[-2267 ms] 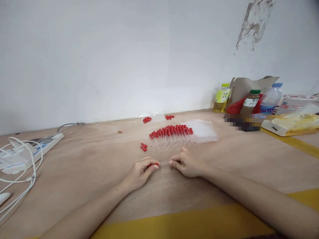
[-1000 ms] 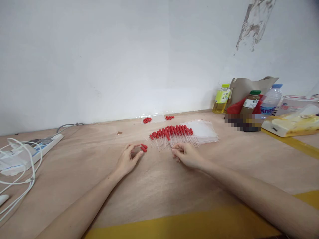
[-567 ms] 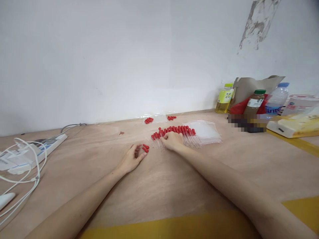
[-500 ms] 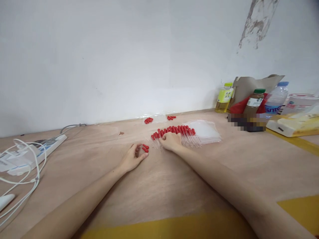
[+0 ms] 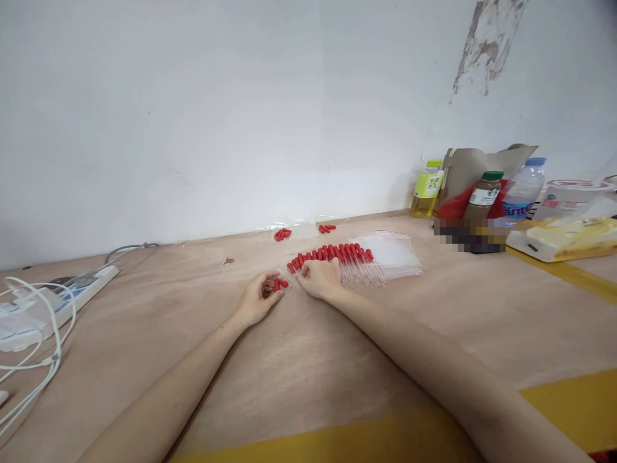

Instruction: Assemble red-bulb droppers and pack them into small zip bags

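Note:
My left hand (image 5: 259,298) rests on the table, its thumb and fingers closed around a small red rubber bulb (image 5: 276,285) that stands upright. A second red rubber bulb (image 5: 284,283) lies just beside it. To the right, my right hand (image 5: 320,278) is pinched at thin clear dropper tubes (image 5: 291,279) at the left end of a row. That row is made of several droppers with red bulbs (image 5: 348,250) and clear stems (image 5: 361,273) pointing toward me. My right hand covers part of the row.
Clear zip bags (image 5: 393,252) lie right of the droppers. Two groups of red bulbs (image 5: 282,235) sit on clear plastic by the wall. Far right are a yellow-capped bottle (image 5: 427,190), other bottles and a tissue pack (image 5: 563,239). A power strip (image 5: 91,292) with white cables (image 5: 55,334) is left.
My left hand has closed its thumb and fingers on one red bulb, which now stands upright. My right hand has moved slightly left along the tubes. The whole view has shifted a little.

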A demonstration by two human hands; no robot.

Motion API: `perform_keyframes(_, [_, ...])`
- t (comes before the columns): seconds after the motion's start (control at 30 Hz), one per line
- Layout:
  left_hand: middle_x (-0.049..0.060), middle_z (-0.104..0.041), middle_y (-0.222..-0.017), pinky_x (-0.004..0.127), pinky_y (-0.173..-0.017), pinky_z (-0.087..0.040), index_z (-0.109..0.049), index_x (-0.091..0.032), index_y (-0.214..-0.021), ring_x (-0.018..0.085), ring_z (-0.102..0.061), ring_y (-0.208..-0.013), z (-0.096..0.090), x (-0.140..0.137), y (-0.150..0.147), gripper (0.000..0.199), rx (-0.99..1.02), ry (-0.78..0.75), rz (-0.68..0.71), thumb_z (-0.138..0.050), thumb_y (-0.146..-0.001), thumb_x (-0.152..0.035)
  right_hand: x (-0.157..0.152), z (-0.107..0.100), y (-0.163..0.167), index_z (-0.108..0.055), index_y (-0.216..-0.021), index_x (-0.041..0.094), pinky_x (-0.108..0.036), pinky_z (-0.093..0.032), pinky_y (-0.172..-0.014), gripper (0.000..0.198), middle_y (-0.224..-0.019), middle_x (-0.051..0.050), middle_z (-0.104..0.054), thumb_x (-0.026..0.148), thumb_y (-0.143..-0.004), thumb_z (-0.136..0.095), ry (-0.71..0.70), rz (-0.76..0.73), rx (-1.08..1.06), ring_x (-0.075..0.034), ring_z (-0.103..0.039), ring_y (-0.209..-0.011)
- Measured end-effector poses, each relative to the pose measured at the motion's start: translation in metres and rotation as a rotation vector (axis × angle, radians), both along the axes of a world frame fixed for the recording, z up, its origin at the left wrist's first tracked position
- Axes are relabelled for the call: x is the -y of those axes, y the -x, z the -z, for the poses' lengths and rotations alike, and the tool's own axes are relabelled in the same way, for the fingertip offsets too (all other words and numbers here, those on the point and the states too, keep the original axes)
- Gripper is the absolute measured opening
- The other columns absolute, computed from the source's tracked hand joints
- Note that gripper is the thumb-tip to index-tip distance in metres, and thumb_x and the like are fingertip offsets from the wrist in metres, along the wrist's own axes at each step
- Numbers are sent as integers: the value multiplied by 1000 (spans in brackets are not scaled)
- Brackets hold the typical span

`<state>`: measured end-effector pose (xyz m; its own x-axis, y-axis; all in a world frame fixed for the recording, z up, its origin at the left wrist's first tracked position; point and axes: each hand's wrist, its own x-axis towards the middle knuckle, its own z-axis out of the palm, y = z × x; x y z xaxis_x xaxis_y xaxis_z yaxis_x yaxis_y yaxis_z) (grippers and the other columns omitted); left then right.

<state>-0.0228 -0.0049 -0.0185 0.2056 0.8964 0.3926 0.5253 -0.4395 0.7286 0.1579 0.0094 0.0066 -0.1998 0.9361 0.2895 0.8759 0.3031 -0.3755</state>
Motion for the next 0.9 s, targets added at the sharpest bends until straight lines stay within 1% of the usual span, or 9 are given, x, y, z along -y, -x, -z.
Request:
perform_keyframes(0.1, [6, -63, -86, 33, -74, -48, -49, -14, -104, 17, -59, -78, 3, 0, 3, 39, 73, 29, -26, -60, -69, -25, 1, -2, 8, -61, -80, 23, -37, -19, -82, 20, -82, -1, -66, 36, -76, -46, -34, -96, 31, -17, -57, -82])
perform_keyframes(0.17, [7, -63, -88, 34, -74, -48, -50, -14, -104, 18, -60, -79, 5, -3, 5, 38, 89, 42, -45, -60, -68, -23, 0, -2, 15, -61, -80, 22, -38, -19, -83, 21, -83, -3, -66, 37, -75, -48, -38, -111, 66, -18, -57, -82])
perform_keyframes(0.27, [9, -62, -96, 35, -77, -47, -52, -14, -102, 18, -60, -82, 8, -7, 8, 36, 91, 43, -77, -56, -67, -17, -2, -3, 27, -62, -80, 18, -39, -20, -82, 24, -81, -7, -66, 36, -75, -47, -22, -65, 122, -20, -58, -79])
perform_keyframes(0.37, [10, -60, -103, 36, -81, -46, -51, -14, -105, 19, -60, -88, 10, -10, 11, 39, 103, 50, -120, -53, -65, -13, -5, -6, 37, -62, -80, 15, -38, -22, -82, 21, -82, -10, -66, 30, -74, -48, 25, -19, 164, -20, -58, -78])
perform_keyframes(0.53, [9, -64, -92, 36, -81, -47, -56, -14, -96, 21, -61, -85, 14, -18, 12, 33, 127, 92, -130, -57, -63, -14, -6, -8, 45, -64, -80, 15, -39, -22, -84, 19, -84, -11, -66, 27, -73, -50, 70, -2, 177, -22, -59, -81])
perform_keyframes(0.63, [8, -63, -93, 35, -82, -47, -55, -14, -97, 19, -60, -87, 14, -21, 12, 32, 150, 77, -101, -58, -66, -17, -2, -9, 44, -65, -80, 15, -39, -22, -83, 23, -87, -13, -66, 29, -76, -48, 82, 4, 172, -23, -59, -82])
perform_keyframes(0.77, [9, -61, -99, 35, -85, -45, -54, -14, -99, 18, -58, -94, 12, -23, 10, 30, 145, 53, -58, -56, -70, -19, 12, -10, 25, -63, -81, 12, -40, -21, -82, 28, -85, -15, -66, 30, -80, -41, 60, 17, 183, -24, -59, -80])
perform_keyframes(0.87, [9, -61, -102, 35, -87, -43, -53, -14, -101, 19, -57, -98, 13, -24, 10, 31, 127, 38, -51, -55, -70, -18, 27, -8, -11, -58, -86, 10, -37, -24, -79, 30, -82, -15, -64, 30, -83, -36, -64, -18, 225, -23, -58, -78])
perform_keyframes(0.9, [10, -61, -102, 36, -88, -43, -54, -14, -101, 19, -56, -98, 14, -25, 10, 31, 122, 30, -60, -54, -70, -17, 33, -6, -26, -56, -87, 10, -35, -26, -76, 29, -82, -14, -64, 28, -84, -35, -108, -68, 248, -23, -57, -79])
